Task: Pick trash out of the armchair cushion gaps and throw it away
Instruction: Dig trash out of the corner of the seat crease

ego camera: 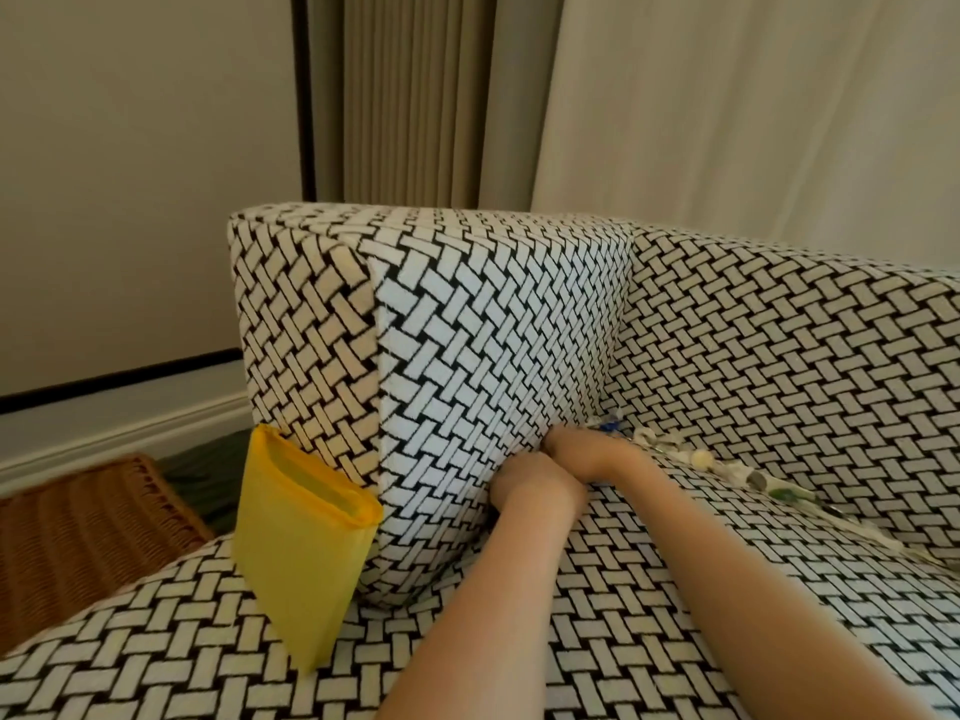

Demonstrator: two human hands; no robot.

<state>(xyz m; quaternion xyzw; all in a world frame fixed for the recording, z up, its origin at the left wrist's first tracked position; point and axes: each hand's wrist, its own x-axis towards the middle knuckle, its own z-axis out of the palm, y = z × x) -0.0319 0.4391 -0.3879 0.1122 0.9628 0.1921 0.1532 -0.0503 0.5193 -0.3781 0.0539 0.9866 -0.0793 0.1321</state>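
Trash scraps, white, blue and green [756, 479], line the back gap of the black-and-white woven-pattern armchair [493, 314]. The left hand [535, 488] and right hand [571, 449] dig into the side gap, fingers hidden, so their grip cannot be told.

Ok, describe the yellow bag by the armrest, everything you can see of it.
The yellow bag is a plain, soft pouch of what looks like thin matte fabric or plastic, with a folded rim round its narrow open mouth. It stands tilted, mouth upward, leaning against the front of the woven-patterned armrest, its lower corner on the seat cushion. Any contents cannot be seen.
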